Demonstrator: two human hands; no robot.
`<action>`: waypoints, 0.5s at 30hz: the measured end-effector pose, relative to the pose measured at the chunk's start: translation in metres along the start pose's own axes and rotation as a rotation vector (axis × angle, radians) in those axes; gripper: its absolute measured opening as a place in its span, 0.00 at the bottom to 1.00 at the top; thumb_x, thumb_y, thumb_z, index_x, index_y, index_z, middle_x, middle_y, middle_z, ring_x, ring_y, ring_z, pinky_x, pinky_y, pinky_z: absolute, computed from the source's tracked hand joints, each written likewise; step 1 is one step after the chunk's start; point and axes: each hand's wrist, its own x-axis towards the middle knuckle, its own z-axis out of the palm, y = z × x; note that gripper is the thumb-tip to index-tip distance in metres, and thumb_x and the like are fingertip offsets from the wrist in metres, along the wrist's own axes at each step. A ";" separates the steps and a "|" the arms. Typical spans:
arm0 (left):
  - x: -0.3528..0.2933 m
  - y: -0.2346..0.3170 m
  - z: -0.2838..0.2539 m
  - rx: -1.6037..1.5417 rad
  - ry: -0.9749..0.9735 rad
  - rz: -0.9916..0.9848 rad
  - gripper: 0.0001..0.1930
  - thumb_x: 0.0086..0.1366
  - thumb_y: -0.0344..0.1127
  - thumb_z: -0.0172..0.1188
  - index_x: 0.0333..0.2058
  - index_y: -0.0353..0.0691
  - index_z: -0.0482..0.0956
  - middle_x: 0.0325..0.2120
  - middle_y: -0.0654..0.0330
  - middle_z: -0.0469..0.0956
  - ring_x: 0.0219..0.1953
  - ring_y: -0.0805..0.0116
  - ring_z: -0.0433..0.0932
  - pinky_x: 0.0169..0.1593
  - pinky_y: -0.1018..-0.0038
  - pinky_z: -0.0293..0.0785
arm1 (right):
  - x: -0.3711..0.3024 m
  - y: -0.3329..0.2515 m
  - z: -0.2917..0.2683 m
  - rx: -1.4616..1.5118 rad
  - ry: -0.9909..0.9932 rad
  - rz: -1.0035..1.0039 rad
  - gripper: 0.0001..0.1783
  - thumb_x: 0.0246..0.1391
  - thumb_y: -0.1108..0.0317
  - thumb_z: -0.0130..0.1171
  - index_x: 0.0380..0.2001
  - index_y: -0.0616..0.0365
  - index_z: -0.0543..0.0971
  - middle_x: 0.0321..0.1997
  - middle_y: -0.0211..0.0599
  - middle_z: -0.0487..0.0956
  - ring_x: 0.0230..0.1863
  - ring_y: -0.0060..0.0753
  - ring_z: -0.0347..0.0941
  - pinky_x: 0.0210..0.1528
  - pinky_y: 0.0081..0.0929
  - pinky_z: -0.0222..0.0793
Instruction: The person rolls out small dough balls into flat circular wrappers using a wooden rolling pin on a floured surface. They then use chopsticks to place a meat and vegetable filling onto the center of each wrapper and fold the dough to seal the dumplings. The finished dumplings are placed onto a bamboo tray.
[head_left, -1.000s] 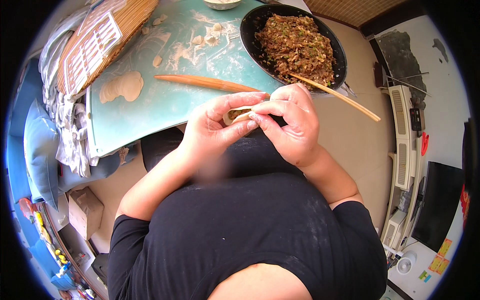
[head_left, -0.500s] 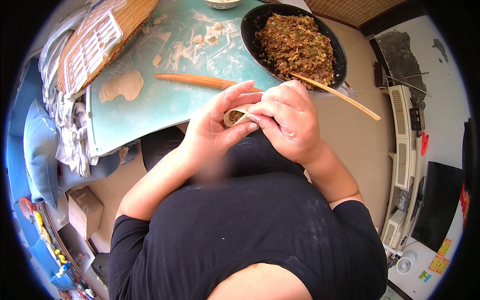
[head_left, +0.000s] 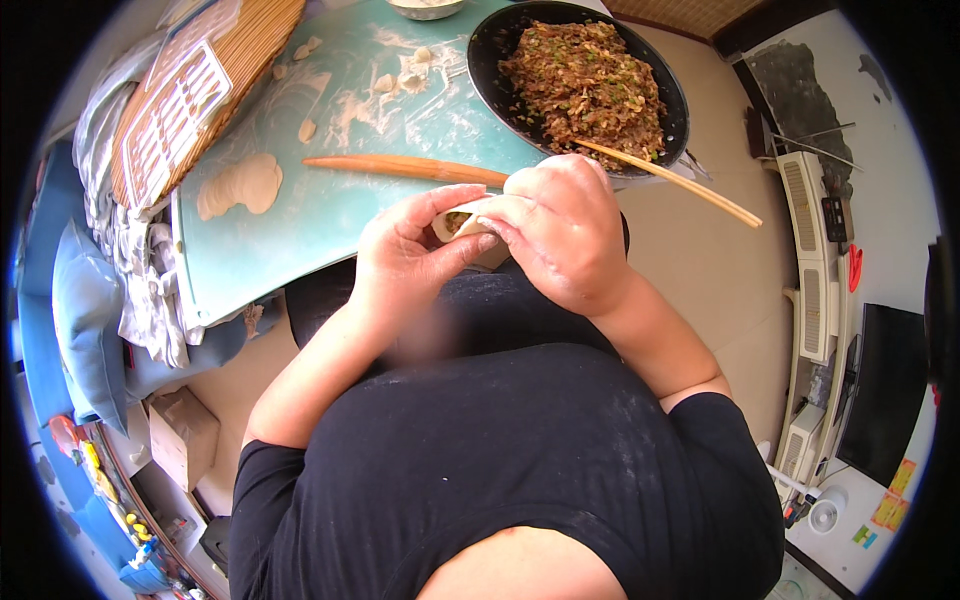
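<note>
Dumpling (head_left: 468, 222), a pale round dough wrapper folded over brown minced filling, sits between both my hands, above my lap and just off the near edge of the counter (head_left: 330, 215), a pale green board dusted with flour.

Left hand (head_left: 405, 260): grip cupped half-closed under the wrapper, thumb along the open seam. Right hand (head_left: 560, 235): grip closed over the top, fingertips pinching the rim. Filling shows at the left end only; that end is not sealed yet.

To do it well, I judge: keep the left cup steady, pinch from the closed end toward the open end, press filling inward with the thumb so none gets on the seam, keep flour on the fingertips, no hard squeeze on the belly or the thin dough may tear.

Around: black round pan of minced filling flecked with green (head_left: 585, 90) at the far right corner, pale wooden chopsticks (head_left: 670, 183) leaning out over its rim. Long wooden rolling pin (head_left: 405, 168) lying across the middle of the counter. Stack of flat dough rounds (head_left: 240, 185) toward the left edge. Round woven bamboo tray (head_left: 255, 50) at the far left corner.

Packages and signs: flat white rectangular gridded sheet (head_left: 175, 115) lying on the tray; brown cardboard box (head_left: 185, 435) on the floor, lower left; small yellow and green stickers (head_left: 885, 510) far right.
</note>
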 end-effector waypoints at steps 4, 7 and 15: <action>0.000 0.002 0.000 0.036 -0.017 -0.013 0.20 0.54 0.21 0.61 0.47 0.31 0.71 0.41 0.58 0.76 0.42 0.72 0.75 0.47 0.76 0.73 | 0.000 0.001 0.001 -0.020 -0.004 -0.030 0.11 0.37 0.77 0.62 0.29 0.58 0.79 0.28 0.33 0.72 0.29 0.35 0.66 0.33 0.28 0.62; 0.000 0.006 -0.001 -0.309 -0.009 -0.084 0.20 0.54 0.21 0.61 0.47 0.32 0.71 0.39 0.55 0.76 0.40 0.68 0.77 0.47 0.74 0.74 | -0.005 0.011 0.001 0.074 0.110 0.071 0.10 0.39 0.75 0.61 0.30 0.56 0.79 0.28 0.32 0.72 0.30 0.34 0.67 0.33 0.29 0.62; 0.004 0.008 -0.002 -0.406 -0.022 -0.040 0.21 0.53 0.23 0.63 0.47 0.32 0.70 0.41 0.52 0.76 0.39 0.63 0.78 0.46 0.70 0.76 | -0.004 0.010 -0.004 0.248 0.038 0.165 0.07 0.41 0.76 0.61 0.29 0.58 0.79 0.27 0.34 0.71 0.29 0.36 0.66 0.32 0.27 0.62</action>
